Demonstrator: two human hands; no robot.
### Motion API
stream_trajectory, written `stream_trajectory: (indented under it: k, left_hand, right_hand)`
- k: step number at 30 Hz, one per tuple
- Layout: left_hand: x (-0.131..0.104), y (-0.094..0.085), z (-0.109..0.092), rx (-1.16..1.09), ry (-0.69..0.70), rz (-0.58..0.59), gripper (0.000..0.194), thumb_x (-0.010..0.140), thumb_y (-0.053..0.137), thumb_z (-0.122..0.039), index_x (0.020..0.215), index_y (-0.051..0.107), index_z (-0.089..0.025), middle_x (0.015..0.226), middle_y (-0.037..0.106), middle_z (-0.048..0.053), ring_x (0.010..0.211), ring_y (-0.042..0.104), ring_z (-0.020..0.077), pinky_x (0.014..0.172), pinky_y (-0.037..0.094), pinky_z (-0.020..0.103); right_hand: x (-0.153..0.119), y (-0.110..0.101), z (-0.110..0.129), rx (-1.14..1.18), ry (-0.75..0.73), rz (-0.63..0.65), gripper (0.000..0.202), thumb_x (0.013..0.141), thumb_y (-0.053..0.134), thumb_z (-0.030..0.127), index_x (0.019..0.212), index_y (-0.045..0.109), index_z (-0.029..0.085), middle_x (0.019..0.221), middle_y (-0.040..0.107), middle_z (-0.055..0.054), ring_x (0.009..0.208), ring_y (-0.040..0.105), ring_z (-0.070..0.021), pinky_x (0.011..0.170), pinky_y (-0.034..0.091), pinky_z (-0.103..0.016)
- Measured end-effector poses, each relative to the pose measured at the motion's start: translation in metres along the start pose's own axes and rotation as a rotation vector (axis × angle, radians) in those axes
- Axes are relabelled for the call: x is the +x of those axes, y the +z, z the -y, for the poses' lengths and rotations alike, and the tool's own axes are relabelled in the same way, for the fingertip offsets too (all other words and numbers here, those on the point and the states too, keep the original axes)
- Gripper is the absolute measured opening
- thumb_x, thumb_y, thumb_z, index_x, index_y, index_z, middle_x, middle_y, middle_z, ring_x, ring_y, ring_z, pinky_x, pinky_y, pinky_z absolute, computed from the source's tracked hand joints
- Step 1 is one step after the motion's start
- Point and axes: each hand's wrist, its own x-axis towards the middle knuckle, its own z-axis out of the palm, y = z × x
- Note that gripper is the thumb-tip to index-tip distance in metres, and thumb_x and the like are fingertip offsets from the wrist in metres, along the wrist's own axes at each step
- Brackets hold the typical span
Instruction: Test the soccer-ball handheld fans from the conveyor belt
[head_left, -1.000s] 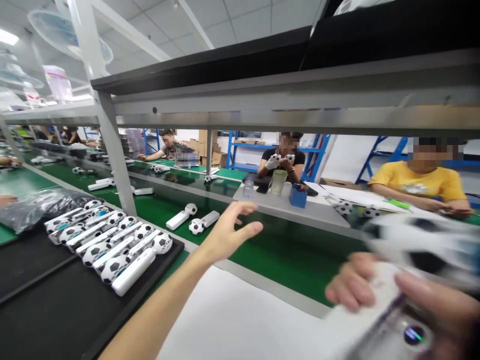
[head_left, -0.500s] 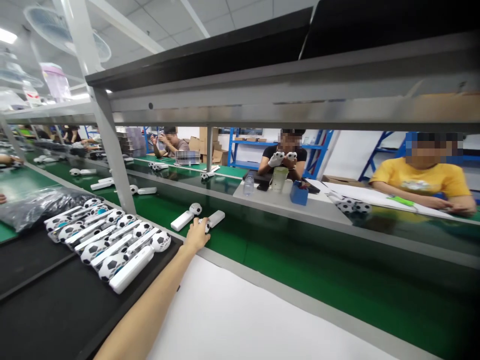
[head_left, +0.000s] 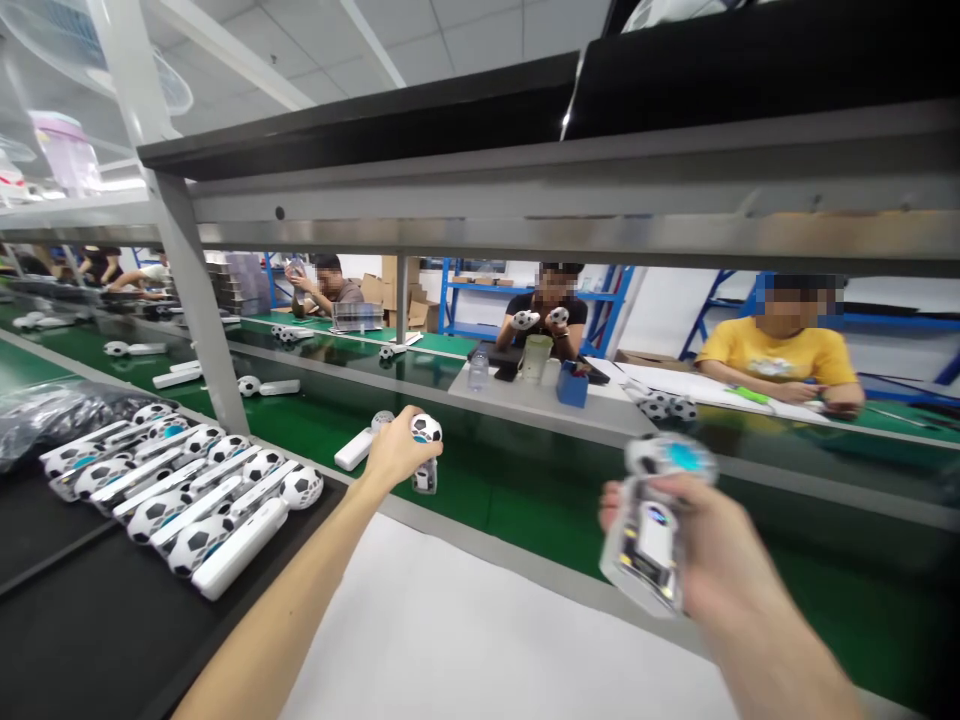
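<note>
Left hand (head_left: 394, 452), between seven and eight o'clock in the view, grips a football-patterned device (head_left: 425, 430) by its ball (head_left: 428, 427), handle (head_left: 424, 480) down, above a green belt (head_left: 517, 500). Right hand (head_left: 705, 540), at four o'clock, clasps a blurred second device (head_left: 646, 545). Toward eight, similar devices (head_left: 238, 550) lie in rows on a black tray (head_left: 67, 640); at six lies a white sheet (head_left: 480, 640).

Left arm (head_left: 292, 600) is slanting forward, outstretched; left hand (head_left: 397, 450) is gripping between thumb (head_left: 429, 449) and fingers (head_left: 409, 414). Right hand (head_left: 709, 540) is gripping nearer the body, thumb lying across, fingers curling behind; right forearm (head_left: 780, 650) is angling up.
</note>
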Motion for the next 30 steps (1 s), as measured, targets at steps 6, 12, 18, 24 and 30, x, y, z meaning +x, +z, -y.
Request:
stream_trajectory:
  k: [6, 12, 18, 24, 30]
  left_hand:
    - [-0.008, 0.04, 0.011, -0.274, -0.003, 0.064, 0.057, 0.072, 0.074, -0.042, 0.12, 0.052, -0.022, 0.102, 0.069, 0.006, 0.094, 0.065, 0.0251, 0.082, 0.049, 0.035]
    - [-0.013, 0.067, 0.022, -0.596, -0.08, 0.194, 0.034, 0.079, 0.071, -0.042, 0.096, 0.057, -0.016, 0.085, 0.064, 0.002, 0.078, 0.065, 0.0178, 0.077, 0.054, 0.036]
    - [-0.017, 0.042, -0.025, -0.937, -0.201, 0.285, 0.043, 0.079, 0.067, -0.051, 0.101, 0.043, -0.023, 0.076, 0.058, -0.004, 0.055, 0.061, 0.0147, 0.054, 0.055, 0.033]
    - [-0.036, 0.001, -0.074, -1.125, -0.151, 0.37, 0.033, 0.073, 0.067, -0.019, 0.102, 0.052, -0.019, 0.095, 0.064, 0.002, 0.073, 0.066, 0.0148, 0.066, 0.059, 0.032]
    - [-0.054, -0.022, -0.1, -1.199, -0.07, 0.391, 0.051, 0.07, 0.066, -0.013, 0.119, 0.053, -0.022, 0.121, 0.062, 0.006, 0.082, 0.066, 0.0165, 0.067, 0.06, 0.031]
  right_hand:
    - [-0.007, 0.031, -0.035, 0.02, 0.15, 0.162, 0.035, 0.072, 0.052, 0.004, 0.104, 0.062, 0.009, 0.091, 0.074, -0.015, 0.087, 0.074, -0.027, 0.068, 0.063, -0.033]
    - [-0.031, 0.035, -0.035, -0.094, -0.198, 0.488, 0.078, 0.065, 0.057, 0.007, 0.14, 0.042, 0.026, 0.119, 0.069, -0.009, 0.094, 0.072, -0.0309, 0.057, 0.059, -0.033]
    - [-0.042, 0.032, -0.031, -0.152, -0.445, 0.574, 0.08, 0.06, 0.059, 0.007, 0.136, 0.045, 0.027, 0.12, 0.067, -0.008, 0.102, 0.069, -0.0331, 0.064, 0.061, -0.038]
    - [-0.049, 0.034, -0.029, -0.092, -0.55, 0.586, 0.077, 0.06, 0.061, 0.007, 0.134, 0.05, 0.028, 0.122, 0.066, -0.008, 0.104, 0.068, -0.0346, 0.064, 0.062, -0.04]
    - [-0.051, 0.033, -0.028, -0.097, -0.587, 0.557, 0.078, 0.061, 0.059, 0.006, 0.134, 0.048, 0.029, 0.118, 0.068, -0.007, 0.105, 0.068, -0.0331, 0.064, 0.061, -0.038]
